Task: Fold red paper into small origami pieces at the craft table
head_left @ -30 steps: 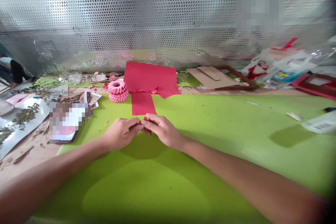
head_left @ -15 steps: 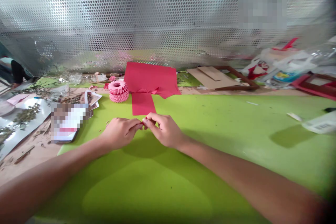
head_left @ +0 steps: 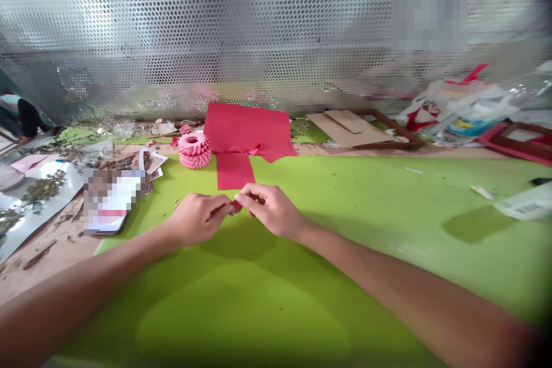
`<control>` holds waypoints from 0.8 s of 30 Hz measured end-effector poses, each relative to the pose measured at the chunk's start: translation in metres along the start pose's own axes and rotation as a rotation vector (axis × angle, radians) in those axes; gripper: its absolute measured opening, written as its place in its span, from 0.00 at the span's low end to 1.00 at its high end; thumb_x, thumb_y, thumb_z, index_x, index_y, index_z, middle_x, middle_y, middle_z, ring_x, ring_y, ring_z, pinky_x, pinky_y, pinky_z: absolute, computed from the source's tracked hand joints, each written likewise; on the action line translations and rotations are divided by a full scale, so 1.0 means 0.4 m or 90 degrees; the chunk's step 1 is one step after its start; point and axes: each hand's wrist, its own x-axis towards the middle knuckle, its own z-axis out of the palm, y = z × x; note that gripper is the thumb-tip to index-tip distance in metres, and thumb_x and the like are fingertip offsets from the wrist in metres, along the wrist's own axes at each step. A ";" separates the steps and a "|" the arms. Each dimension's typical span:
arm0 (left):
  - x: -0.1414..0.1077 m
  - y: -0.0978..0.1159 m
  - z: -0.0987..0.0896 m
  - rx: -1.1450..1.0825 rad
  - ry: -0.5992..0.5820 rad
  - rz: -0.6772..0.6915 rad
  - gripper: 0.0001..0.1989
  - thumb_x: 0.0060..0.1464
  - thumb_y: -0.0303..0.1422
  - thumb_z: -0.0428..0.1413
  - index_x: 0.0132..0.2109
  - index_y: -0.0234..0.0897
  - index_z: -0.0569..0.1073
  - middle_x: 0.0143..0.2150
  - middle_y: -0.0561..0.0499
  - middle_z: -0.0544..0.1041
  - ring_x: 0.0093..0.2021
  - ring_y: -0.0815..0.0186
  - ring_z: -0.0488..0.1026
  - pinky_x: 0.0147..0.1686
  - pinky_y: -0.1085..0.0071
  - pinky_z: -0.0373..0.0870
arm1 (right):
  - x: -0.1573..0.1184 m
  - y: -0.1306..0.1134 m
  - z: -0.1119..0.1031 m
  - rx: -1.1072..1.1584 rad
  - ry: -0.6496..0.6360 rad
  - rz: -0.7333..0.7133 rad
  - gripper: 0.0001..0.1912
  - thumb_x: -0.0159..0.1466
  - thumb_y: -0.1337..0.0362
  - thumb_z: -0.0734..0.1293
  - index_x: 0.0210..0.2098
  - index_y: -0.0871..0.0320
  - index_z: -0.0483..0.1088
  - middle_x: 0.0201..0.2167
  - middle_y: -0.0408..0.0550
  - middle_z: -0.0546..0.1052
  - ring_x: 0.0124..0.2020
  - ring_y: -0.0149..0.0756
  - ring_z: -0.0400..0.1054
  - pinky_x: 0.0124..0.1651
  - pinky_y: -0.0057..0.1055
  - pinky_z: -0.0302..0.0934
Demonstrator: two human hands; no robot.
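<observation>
My left hand (head_left: 196,218) and my right hand (head_left: 271,210) meet above the green mat (head_left: 345,201), with a small folded piece of red paper (head_left: 237,204) pinched between their fingertips. The fingers hide most of that piece. Just beyond my fingers lies a red paper strip (head_left: 235,171), which runs back to a larger sheet of red paper (head_left: 245,129). To the left of the strip stands a stacked ring of folded pink paper units (head_left: 195,149).
A perforated metal screen (head_left: 276,29) rises behind the bench. A blurred rectangular item (head_left: 112,201) and photo prints (head_left: 150,164) lie left, beyond them dried leaves on a white sheet (head_left: 43,190). Cardboard (head_left: 349,129), wooden frames (head_left: 521,141) and plastic bags (head_left: 457,106) sit back right.
My right hand has shifted slightly up and to the right, and my fingertips have adjusted on the red piece, which shows a little more between them. The paper on the mat has not moved.
</observation>
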 end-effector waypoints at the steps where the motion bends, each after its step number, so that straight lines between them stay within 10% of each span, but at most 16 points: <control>1: 0.000 -0.001 0.000 0.000 -0.003 -0.002 0.13 0.63 0.33 0.46 0.38 0.38 0.75 0.26 0.53 0.77 0.24 0.70 0.72 0.27 0.76 0.61 | -0.001 0.000 0.000 -0.002 0.002 0.002 0.16 0.68 0.55 0.62 0.29 0.58 0.71 0.20 0.41 0.68 0.22 0.29 0.59 0.27 0.28 0.51; 13: 0.005 0.006 -0.004 -0.126 -0.037 0.002 0.12 0.62 0.33 0.47 0.34 0.35 0.71 0.21 0.56 0.70 0.20 0.74 0.63 0.23 0.78 0.57 | 0.005 0.003 -0.020 0.082 -0.014 0.024 0.21 0.71 0.50 0.55 0.36 0.59 0.69 0.33 0.48 0.74 0.28 0.31 0.67 0.31 0.29 0.58; 24: 0.006 0.007 -0.007 -0.152 -0.022 0.019 0.13 0.63 0.34 0.47 0.31 0.35 0.69 0.20 0.58 0.68 0.19 0.74 0.63 0.23 0.78 0.57 | -0.003 -0.003 -0.007 -0.037 -0.027 -0.029 0.17 0.70 0.54 0.60 0.31 0.58 0.68 0.20 0.39 0.65 0.20 0.27 0.56 0.25 0.27 0.48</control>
